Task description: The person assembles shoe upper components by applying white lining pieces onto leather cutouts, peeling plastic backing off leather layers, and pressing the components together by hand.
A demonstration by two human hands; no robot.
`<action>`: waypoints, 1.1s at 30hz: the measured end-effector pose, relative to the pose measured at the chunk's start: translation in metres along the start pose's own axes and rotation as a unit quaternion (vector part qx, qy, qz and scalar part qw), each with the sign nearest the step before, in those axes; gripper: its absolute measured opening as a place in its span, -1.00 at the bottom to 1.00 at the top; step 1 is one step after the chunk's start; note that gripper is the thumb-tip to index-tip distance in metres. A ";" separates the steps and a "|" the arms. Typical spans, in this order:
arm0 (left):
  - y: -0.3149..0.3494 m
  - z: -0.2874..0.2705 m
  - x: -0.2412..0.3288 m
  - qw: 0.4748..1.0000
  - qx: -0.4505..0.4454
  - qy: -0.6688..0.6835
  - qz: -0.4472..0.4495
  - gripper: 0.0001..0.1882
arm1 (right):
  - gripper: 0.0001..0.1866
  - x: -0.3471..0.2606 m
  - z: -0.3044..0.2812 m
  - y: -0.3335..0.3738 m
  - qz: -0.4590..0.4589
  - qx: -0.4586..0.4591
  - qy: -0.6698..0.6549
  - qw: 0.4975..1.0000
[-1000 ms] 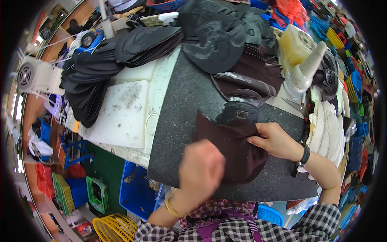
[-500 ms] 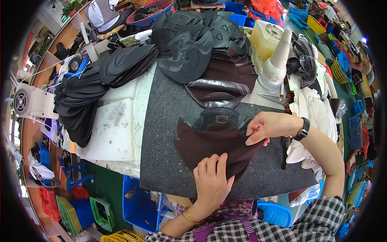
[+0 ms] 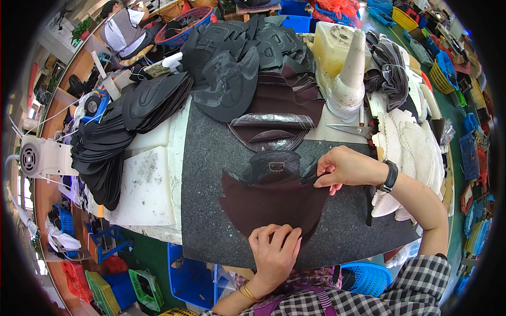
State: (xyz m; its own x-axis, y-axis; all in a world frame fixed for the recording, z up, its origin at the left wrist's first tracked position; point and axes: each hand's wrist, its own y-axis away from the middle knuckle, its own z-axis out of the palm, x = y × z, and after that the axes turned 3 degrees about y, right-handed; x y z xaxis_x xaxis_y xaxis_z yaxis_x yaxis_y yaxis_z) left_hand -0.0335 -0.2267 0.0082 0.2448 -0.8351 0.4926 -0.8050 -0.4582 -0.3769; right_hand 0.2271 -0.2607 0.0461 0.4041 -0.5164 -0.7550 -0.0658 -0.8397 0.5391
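A dark brown fabric piece (image 3: 271,203), cut to a curved shape, lies spread on the grey mat, joined to or overlapping a black part (image 3: 282,158) with a small outlined rectangle along its far edge. My right hand (image 3: 350,168) pinches its right corner between thumb and fingers. At the near edge, my left hand (image 3: 275,252) has its fingers bent over the fabric, the thumb close to the edge. Just beyond lies a stack of brown pieces (image 3: 284,102) with shiny bands. Scissors (image 3: 350,129) rest to the right of that stack.
The grey mat (image 3: 211,158) covers the worktop's middle. Piled black shaped pieces (image 3: 226,84) stand behind; more black pieces (image 3: 105,147) fan out at left beside a white board (image 3: 145,184). A yellowish container (image 3: 329,47), a white cone (image 3: 352,68) and white pieces (image 3: 408,163) line the right.
The brown piece now lies flatter and smoother. My left hand has slid toward its near edge, fingers more bent. The right hand still pinches the right corner. The view has shifted slightly.
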 end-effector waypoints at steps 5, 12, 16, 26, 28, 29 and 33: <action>-0.005 -0.027 -0.016 0.988 -0.057 0.146 -0.013 -0.70 | -0.66 -0.009 0.024 0.005 -0.162 0.207 0.280 0.923; -0.006 -0.011 -0.036 0.998 -0.050 0.007 0.045 -0.65 | -0.70 -0.026 0.057 -0.005 -0.253 0.213 0.302 0.894; -0.005 -0.013 -0.036 0.998 -0.038 0.012 0.045 -0.66 | -0.55 -0.025 0.056 -0.006 -0.325 0.249 0.351 0.842; -0.005 -0.009 -0.039 0.998 -0.031 0.032 0.039 -0.67 | -0.66 -0.036 0.049 -0.041 -0.218 0.187 0.055 0.956; -0.004 -0.012 -0.040 0.998 -0.030 0.031 0.036 -0.67 | -0.76 -0.045 0.053 -0.027 -0.280 0.182 0.118 0.935; -0.004 -0.014 -0.040 0.998 -0.029 0.035 0.038 -0.68 | -0.76 -0.051 0.054 -0.015 -0.396 0.186 0.194 0.878; -0.006 -0.012 -0.042 0.997 -0.039 0.050 0.042 -0.69 | -0.76 -0.036 0.054 -0.012 -0.444 0.266 0.227 0.825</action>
State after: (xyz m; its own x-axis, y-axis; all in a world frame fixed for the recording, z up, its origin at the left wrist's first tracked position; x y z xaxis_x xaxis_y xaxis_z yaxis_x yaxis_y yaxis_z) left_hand -0.0450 -0.1853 -0.0005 0.1235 -0.8330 0.5393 -0.8610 -0.3602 -0.3592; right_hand 0.1644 -0.2413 0.0471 0.8005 0.3562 -0.4821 0.0967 -0.8705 -0.4825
